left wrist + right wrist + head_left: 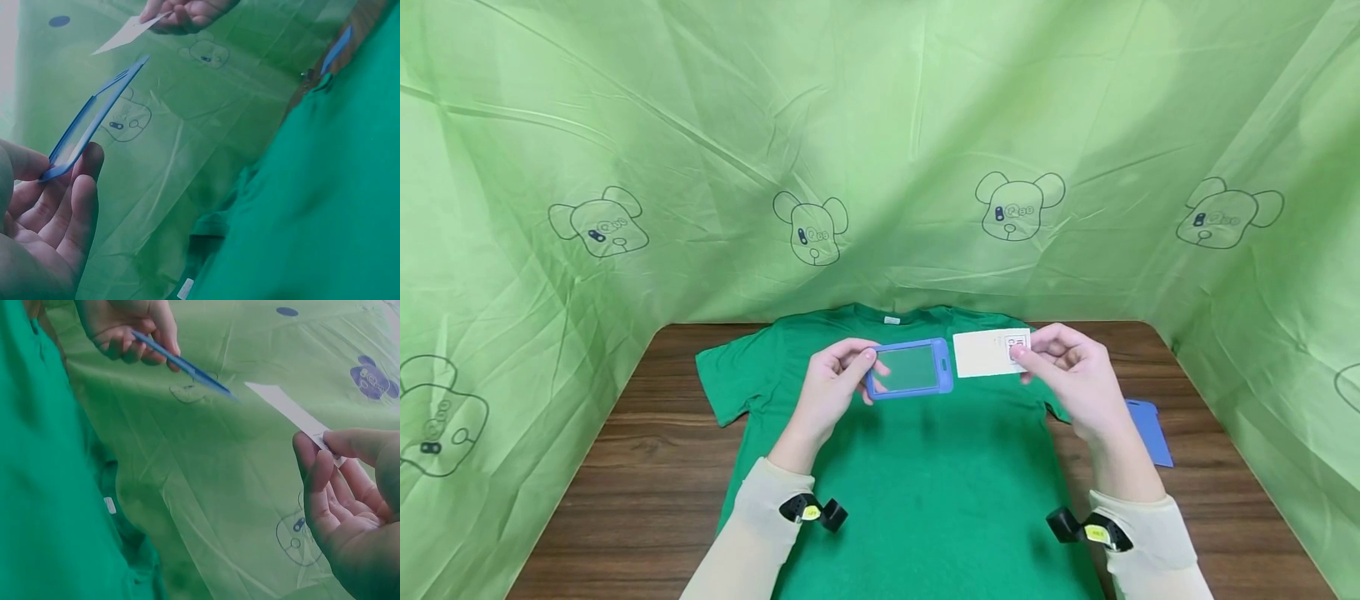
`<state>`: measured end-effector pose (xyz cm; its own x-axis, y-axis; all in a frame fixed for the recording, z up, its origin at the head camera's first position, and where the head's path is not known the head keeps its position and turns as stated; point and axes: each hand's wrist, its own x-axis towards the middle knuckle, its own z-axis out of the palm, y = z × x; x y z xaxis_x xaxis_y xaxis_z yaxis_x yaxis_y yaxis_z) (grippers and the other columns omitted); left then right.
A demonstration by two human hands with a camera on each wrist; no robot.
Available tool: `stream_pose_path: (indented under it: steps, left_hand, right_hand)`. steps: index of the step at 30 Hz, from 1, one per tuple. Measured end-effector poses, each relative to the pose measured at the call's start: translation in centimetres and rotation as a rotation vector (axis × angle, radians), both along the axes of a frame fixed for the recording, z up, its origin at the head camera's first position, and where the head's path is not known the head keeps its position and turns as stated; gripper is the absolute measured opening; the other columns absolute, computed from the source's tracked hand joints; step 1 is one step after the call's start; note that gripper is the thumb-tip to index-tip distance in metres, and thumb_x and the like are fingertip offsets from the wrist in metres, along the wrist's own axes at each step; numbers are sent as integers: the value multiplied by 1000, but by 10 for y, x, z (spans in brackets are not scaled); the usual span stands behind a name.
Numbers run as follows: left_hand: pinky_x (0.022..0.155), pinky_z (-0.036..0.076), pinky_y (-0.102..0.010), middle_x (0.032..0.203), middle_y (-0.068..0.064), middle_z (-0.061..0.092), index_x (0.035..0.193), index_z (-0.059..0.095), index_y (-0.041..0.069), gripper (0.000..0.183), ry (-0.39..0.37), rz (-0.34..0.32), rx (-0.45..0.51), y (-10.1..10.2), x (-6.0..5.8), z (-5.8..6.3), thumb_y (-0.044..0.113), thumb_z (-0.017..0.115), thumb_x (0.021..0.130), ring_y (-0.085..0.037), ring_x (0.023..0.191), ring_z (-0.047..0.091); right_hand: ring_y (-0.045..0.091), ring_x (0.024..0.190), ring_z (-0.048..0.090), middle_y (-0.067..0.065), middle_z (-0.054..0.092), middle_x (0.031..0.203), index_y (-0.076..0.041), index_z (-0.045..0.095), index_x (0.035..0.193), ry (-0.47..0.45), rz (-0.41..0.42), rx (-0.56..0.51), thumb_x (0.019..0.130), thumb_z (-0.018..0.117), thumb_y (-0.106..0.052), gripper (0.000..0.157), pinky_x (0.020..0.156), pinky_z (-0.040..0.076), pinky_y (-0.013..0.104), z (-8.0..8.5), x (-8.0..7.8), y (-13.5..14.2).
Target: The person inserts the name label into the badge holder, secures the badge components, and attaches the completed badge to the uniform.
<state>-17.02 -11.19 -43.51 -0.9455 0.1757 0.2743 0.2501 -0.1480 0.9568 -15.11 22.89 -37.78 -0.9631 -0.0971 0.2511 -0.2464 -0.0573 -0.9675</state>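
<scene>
In the head view my left hand (pixel 829 385) pinches the left end of a blue badge holder (pixel 945 377) with a clear window, its slotted end pointing right. Fingers show through the window. My right hand (pixel 1071 375) pinches the right end of a white card (pixel 981 354), which bears a small printed square near the thumb. A narrow gap separates card and holder, both held above a green T-shirt (pixel 925 467). Both wrist views show the holder (pixel 119 94) and the card (pixel 287 406) nearly edge-on, thumb on one face and fingers behind.
The T-shirt lies spread on a dark wooden table (pixel 625 483), collar at the far side. A flat blue piece (pixel 1150 433) with a slot lies on the table at the right, beyond the right forearm. Green cloth (pixel 880 150) with bear drawings walls the back and sides.
</scene>
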Motion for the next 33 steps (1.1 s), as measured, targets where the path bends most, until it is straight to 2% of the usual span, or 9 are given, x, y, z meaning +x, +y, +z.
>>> stream_pose_path:
  steps: [14,18,22,26,30,33]
  left_hand:
    - [56,59,-26,93,-11,81,122,72,-9,24,14,28,-32,3,1,-1,12,64,112,-15,66,69]
    - [55,59,-26,95,-16,81,123,72,-9,25,18,27,-38,3,0,-1,12,64,112,-24,66,70]
    - [56,60,-27,96,-19,80,123,72,-10,26,18,21,-39,3,0,-1,13,64,112,-35,68,72]
    - [56,60,-28,95,-20,80,123,72,-10,26,14,15,-39,3,0,-1,12,64,112,-36,69,74]
    - [56,61,-28,95,-20,80,124,71,-10,26,9,12,-41,3,0,-1,12,64,112,-35,71,76]
    - [56,61,-28,95,-19,80,124,71,-10,26,9,11,-43,3,-1,-2,12,64,112,-41,72,76]
  right_hand:
    - [15,84,77,4,79,96,3,68,106,-87,17,16,103,76,-3,10,71,66,30,-7,0,-15]
    - [15,87,77,3,79,98,2,68,105,-105,21,38,104,74,-3,9,73,65,29,-8,0,-19]
    - [17,88,77,5,77,99,6,65,110,-129,10,77,105,75,-9,19,75,66,31,-10,-1,-23]
    - [19,88,76,7,76,99,8,64,114,-157,-2,108,105,76,-14,27,78,67,32,-10,-1,-27]
    - [18,90,77,6,78,101,8,63,109,-168,-15,137,106,75,-15,26,78,67,32,-11,-1,-29]
    - [18,90,76,6,78,101,7,63,104,-168,-19,149,106,74,-14,24,78,67,32,-12,-1,-29]
